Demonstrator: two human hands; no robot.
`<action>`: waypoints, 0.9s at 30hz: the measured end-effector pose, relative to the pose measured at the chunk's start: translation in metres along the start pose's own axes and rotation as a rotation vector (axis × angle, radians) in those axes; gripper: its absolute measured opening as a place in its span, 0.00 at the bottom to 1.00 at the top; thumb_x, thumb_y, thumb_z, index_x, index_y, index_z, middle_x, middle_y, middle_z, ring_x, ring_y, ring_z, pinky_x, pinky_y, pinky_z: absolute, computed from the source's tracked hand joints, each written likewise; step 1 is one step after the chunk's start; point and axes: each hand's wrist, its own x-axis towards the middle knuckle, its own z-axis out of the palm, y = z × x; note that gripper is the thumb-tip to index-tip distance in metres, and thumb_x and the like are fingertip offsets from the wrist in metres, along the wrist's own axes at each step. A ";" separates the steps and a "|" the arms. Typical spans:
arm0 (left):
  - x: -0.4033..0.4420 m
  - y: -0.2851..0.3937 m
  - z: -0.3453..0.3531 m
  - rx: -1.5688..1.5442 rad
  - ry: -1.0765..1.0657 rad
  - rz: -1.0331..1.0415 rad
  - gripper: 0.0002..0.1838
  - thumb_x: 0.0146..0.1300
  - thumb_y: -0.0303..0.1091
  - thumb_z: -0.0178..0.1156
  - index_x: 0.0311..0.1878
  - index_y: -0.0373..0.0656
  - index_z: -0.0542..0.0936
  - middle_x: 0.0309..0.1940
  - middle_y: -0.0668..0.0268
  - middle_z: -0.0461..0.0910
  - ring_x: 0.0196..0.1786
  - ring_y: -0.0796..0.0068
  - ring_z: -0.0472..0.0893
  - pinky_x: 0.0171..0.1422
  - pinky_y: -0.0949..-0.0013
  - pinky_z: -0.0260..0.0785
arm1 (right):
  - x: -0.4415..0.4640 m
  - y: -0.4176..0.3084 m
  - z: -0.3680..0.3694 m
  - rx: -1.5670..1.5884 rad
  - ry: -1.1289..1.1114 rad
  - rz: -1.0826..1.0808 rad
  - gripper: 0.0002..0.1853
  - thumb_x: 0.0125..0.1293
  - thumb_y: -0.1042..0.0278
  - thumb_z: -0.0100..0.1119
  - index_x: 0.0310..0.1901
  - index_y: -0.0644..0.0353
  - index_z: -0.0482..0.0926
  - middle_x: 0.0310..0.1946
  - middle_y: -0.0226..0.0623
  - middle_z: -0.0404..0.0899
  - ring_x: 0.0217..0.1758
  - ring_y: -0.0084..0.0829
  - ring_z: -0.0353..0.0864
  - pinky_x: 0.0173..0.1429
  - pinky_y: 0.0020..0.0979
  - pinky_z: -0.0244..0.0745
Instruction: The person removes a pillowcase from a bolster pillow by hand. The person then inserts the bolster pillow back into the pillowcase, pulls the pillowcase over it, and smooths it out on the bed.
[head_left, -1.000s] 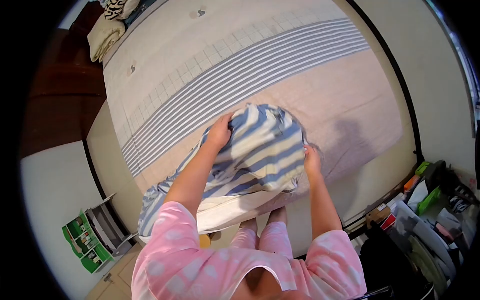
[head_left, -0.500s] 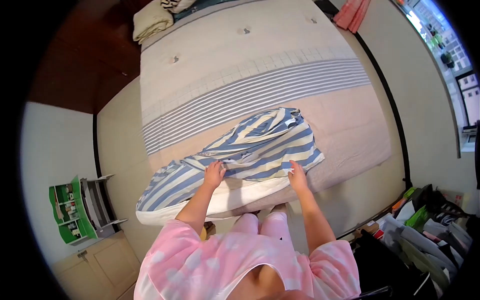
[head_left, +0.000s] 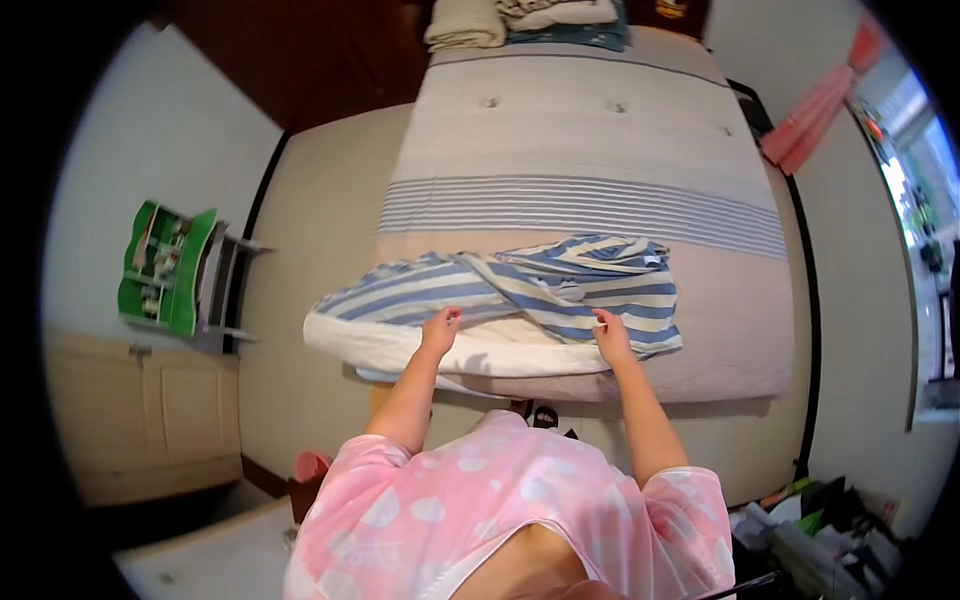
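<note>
A blue, cream and white striped cloth (head_left: 640,290) lies rumpled across the foot of the bed. Along its near side a plain white layer (head_left: 400,340) shows, spreading toward the left corner. My left hand (head_left: 440,330) is over the cloth's near edge and the white layer, fingers bent but apart, with no fabric visibly gripped. At the near right part of the cloth, my right hand (head_left: 612,340) has its fingers bent together on the striped fabric. A diagonal fold of the cloth runs down toward that hand. The fingertips' exact contact is hard to make out.
The bed (head_left: 730,350) has a pale, grey-striped cover, with folded bedding (head_left: 465,25) at its head. A green shelf (head_left: 180,270) is at left, above a wooden cabinet (head_left: 200,400). A pink curtain (head_left: 815,115) hangs at right. Piled belongings (head_left: 820,530) lie lower right.
The view has turned, so the bed sits farther right. Between my hands the striped cloth has shifted back, showing more white layer. My left hand no longer rests flat on the stripes.
</note>
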 end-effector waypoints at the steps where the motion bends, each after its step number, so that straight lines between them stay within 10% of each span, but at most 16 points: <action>1: -0.017 -0.009 -0.004 -0.020 0.033 -0.049 0.15 0.63 0.45 0.56 0.50 0.53 0.77 0.47 0.69 0.82 0.53 0.67 0.78 0.64 0.47 0.57 | -0.004 -0.002 0.006 0.012 -0.032 -0.009 0.21 0.55 0.76 0.57 0.53 0.54 0.75 0.41 0.43 0.74 0.38 0.38 0.76 0.47 0.35 0.73; 9: -0.137 -0.067 -0.009 -0.091 0.172 -0.155 0.15 0.60 0.42 0.60 0.49 0.48 0.79 0.43 0.66 0.83 0.48 0.68 0.81 0.53 0.67 0.70 | -0.046 -0.003 0.062 0.128 -0.199 -0.024 0.20 0.56 0.75 0.58 0.53 0.56 0.76 0.42 0.43 0.76 0.40 0.36 0.77 0.47 0.34 0.73; 27: -0.131 -0.194 -0.118 -0.102 0.246 -0.092 0.15 0.61 0.39 0.60 0.50 0.47 0.78 0.45 0.64 0.83 0.50 0.68 0.81 0.56 0.66 0.70 | -0.050 -0.076 0.178 0.085 -0.193 -0.006 0.13 0.59 0.70 0.55 0.46 0.57 0.79 0.33 0.43 0.81 0.37 0.37 0.80 0.44 0.33 0.74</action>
